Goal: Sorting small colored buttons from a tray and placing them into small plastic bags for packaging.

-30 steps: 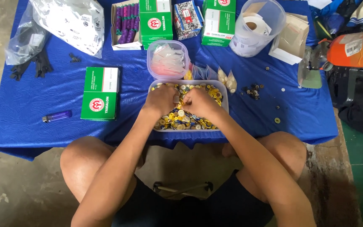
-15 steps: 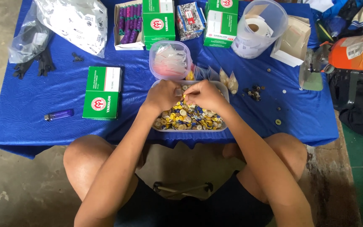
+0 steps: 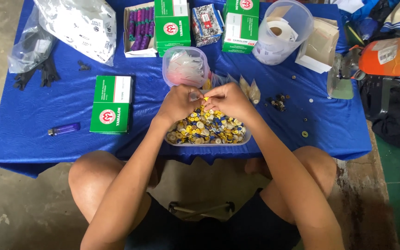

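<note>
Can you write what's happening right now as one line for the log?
left hand: pinching small yellow piece | right hand: pinching same piece | below: tray of buttons | beside: green box, purple lighter

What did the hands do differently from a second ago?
Both hands came up out of the tray of buttons. The left hand and right hand now meet above it, pinching a small yellow piece between their fingertips. The tray, the green boxes and the purple lighter stayed put.
</note>
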